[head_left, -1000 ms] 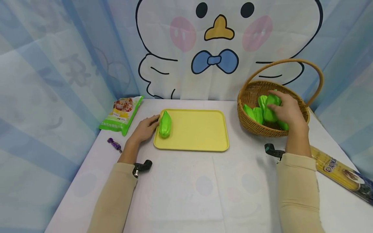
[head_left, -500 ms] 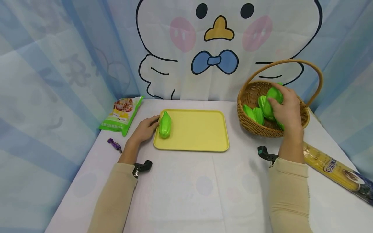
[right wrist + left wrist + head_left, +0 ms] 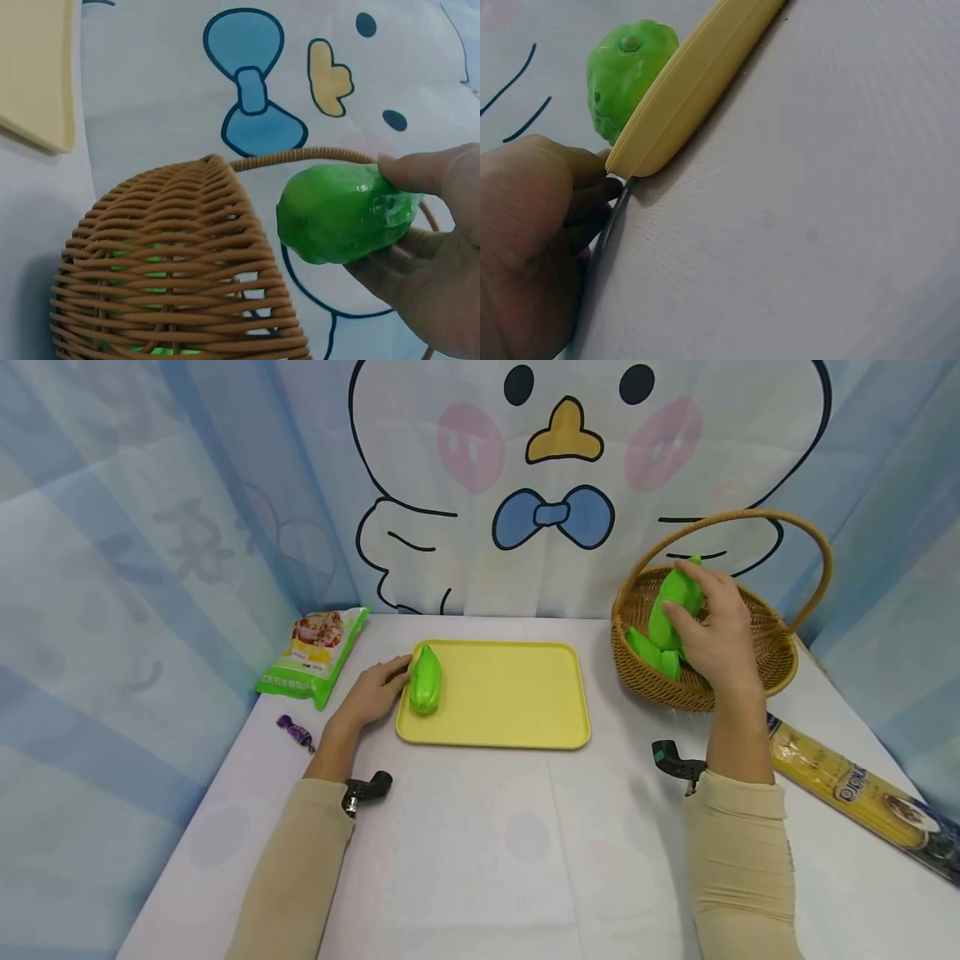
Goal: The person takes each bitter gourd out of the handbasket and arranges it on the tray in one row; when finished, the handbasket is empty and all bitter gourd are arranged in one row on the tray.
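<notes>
White table [image 3: 480,860], cartoon-print curtain [image 3: 551,581] behind; your right hand [image 3: 718,635] is clamped on a green vegetable [image 3: 672,606] over the wicker basket [image 3: 180,225]. Your left hand [image 3: 369,695], fingers loose, touches the left edge of the yellow tray [image 3: 510,697], beside another green piece [image 3: 425,681]. Lettering on the green-edged bag [image 3: 315,653] and long yellow packet [image 3: 855,787]: too small for you to read reliably.

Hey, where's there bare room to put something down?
The yellow tray is bare right of its green vegetable. The white table is open in front of the tray, between the sleeves. It's crowded left of the tray, with the left hand, candy and snack bag, and in the basket.
</notes>
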`<state>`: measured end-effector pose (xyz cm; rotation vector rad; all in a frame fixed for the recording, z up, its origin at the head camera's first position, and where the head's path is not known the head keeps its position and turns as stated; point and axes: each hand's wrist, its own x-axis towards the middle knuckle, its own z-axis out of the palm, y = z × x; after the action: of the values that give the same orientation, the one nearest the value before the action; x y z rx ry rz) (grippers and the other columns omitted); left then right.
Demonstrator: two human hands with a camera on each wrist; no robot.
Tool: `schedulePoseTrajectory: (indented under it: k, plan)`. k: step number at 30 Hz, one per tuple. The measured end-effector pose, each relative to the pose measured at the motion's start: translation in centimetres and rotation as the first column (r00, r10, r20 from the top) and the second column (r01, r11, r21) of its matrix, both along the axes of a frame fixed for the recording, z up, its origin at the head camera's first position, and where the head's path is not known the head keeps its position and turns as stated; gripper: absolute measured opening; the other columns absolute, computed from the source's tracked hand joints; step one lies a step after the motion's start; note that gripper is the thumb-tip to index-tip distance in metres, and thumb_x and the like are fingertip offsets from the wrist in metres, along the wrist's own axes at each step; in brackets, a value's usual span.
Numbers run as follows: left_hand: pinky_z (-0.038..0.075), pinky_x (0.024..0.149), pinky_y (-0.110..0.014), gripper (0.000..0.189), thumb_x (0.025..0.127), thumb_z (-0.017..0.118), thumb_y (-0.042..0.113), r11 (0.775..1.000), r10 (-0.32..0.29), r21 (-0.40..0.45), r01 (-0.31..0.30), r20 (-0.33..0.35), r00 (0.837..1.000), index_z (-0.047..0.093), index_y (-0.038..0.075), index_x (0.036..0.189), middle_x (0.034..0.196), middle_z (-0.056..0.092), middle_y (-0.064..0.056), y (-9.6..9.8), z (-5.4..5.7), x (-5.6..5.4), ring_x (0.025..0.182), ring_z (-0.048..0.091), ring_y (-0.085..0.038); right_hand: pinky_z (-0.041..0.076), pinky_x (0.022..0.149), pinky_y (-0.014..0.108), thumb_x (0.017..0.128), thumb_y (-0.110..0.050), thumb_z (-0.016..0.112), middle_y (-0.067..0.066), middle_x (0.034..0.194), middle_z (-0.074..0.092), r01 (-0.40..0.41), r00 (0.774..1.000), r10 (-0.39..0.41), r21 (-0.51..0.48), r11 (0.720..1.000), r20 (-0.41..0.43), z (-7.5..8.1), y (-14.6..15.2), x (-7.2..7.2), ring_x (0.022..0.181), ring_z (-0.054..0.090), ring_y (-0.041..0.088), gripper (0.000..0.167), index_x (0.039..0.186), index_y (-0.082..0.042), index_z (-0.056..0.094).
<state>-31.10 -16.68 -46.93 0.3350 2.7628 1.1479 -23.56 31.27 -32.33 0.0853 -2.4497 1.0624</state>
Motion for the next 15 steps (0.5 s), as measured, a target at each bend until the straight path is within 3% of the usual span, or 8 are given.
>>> schedulePoseTrajectory:
  k: [5,11,15]
  plan:
    - [0.009,0.136,-0.049,0.052,0.113,0.043,0.033,1.0,0.001,0.0,-0.001,0.005,1.0,0.038,0.018,0.163,0.169,0.035,-0.01,0.0,-0.1,-0.1,0.16,0.026,-0.031,0.054,0.097,0.026,0.104,-0.022,0.064,0.009,0.156,0.045,-0.051,0.998,0.05,-0.036,0.998,-0.047,0.3,-1.2,0.3,0.129,0.051,0.025,0.055,0.156,-0.033,0.05]
    - [0.009,0.136,-0.049,0.052,0.113,0.043,0.032,1.0,-0.006,0.009,0.006,0.002,1.0,0.038,0.018,0.163,0.169,0.035,-0.009,-0.1,-0.1,-0.1,0.16,0.026,-0.029,0.047,0.081,0.009,0.103,-0.013,0.065,0.01,0.151,0.05,-0.167,0.979,0.161,-0.042,0.985,-0.122,0.3,-3.4,0.2,0.118,0.05,0.01,0.054,0.154,-0.024,0.054]
    - [0.009,0.136,-0.048,0.051,0.113,0.043,0.032,1.0,-0.01,0.012,0.01,-0.001,1.0,0.038,0.018,0.163,0.169,0.035,-0.009,-0.1,0.0,0.1,0.16,0.027,-0.029,0.047,0.076,0.006,0.103,-0.011,0.064,0.014,0.15,0.05,-0.219,0.969,0.214,-0.036,0.975,-0.124,0.1,-4.6,-0.1,0.118,0.051,0.014,0.054,0.155,-0.02,0.052]
